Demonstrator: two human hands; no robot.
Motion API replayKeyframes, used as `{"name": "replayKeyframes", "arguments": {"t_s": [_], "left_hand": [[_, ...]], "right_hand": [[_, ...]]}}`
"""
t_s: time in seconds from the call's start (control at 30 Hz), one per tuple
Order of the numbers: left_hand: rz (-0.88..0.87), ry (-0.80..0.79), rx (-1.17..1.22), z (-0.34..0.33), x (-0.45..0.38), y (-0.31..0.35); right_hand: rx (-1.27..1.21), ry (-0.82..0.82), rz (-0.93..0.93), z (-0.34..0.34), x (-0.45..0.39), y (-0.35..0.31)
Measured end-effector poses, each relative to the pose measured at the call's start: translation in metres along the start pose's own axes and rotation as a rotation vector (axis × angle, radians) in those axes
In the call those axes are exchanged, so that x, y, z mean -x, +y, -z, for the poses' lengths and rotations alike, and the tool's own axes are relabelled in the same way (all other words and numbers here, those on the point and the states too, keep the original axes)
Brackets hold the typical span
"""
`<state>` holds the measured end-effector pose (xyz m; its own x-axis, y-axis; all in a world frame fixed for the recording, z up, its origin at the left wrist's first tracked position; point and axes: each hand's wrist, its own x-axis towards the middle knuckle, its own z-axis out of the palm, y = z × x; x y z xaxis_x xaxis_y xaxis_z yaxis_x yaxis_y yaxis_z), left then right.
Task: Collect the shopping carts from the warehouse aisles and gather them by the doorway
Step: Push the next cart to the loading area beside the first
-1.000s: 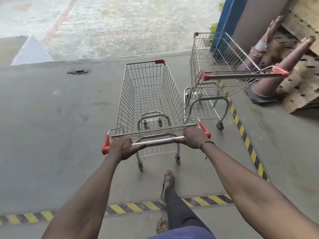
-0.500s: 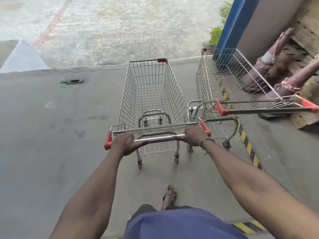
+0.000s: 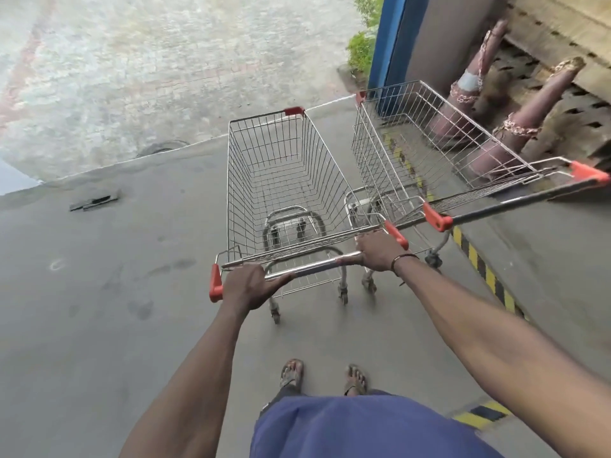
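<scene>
An empty wire shopping cart (image 3: 281,180) with red corner caps stands on the grey concrete in front of me. My left hand (image 3: 249,285) grips the left part of its metal handle bar, and my right hand (image 3: 380,251) grips the right end. A second empty cart (image 3: 426,140) is parked just to the right, alongside mine, its red-capped handle (image 3: 515,200) sticking out toward the right. Both carts face the open doorway edge (image 3: 198,142).
Two dusty red cones (image 3: 515,127) lean against wooden pallets (image 3: 562,104) at the right wall. A blue door frame (image 3: 390,44) stands behind the second cart. Yellow-black floor tape (image 3: 486,269) runs along the right. A dark piece of debris (image 3: 94,201) lies left. Paved ground lies beyond.
I have walked forward with the cart, bringing it up alongside the parked cart and closer to the doorway edge. Both hands kept their grip on the handle.
</scene>
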<state>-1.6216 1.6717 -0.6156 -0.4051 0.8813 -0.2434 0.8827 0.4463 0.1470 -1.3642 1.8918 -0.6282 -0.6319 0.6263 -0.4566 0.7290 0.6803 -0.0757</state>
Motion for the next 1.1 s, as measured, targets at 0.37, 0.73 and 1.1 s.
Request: {"name": "replayKeyframes", "arguments": {"t_s": [0.37, 0.73, 1.1], "left_hand": [[-0.176, 0.022, 0.142, -0.011, -0.013, -0.009], [-0.749, 0.107, 0.58, 0.001, 0.014, 0.107], [-1.133, -0.25, 0.536, -0.059, 0.152, 0.211]], "right_hand": [[-0.361, 0.172, -0.121, -0.013, 0.02, -0.009], [-0.721, 0.525, -0.464, -0.048, 0.159, -0.033], [-0.845, 0.762, -0.902, -0.192, 0.429, -0.062]]}}
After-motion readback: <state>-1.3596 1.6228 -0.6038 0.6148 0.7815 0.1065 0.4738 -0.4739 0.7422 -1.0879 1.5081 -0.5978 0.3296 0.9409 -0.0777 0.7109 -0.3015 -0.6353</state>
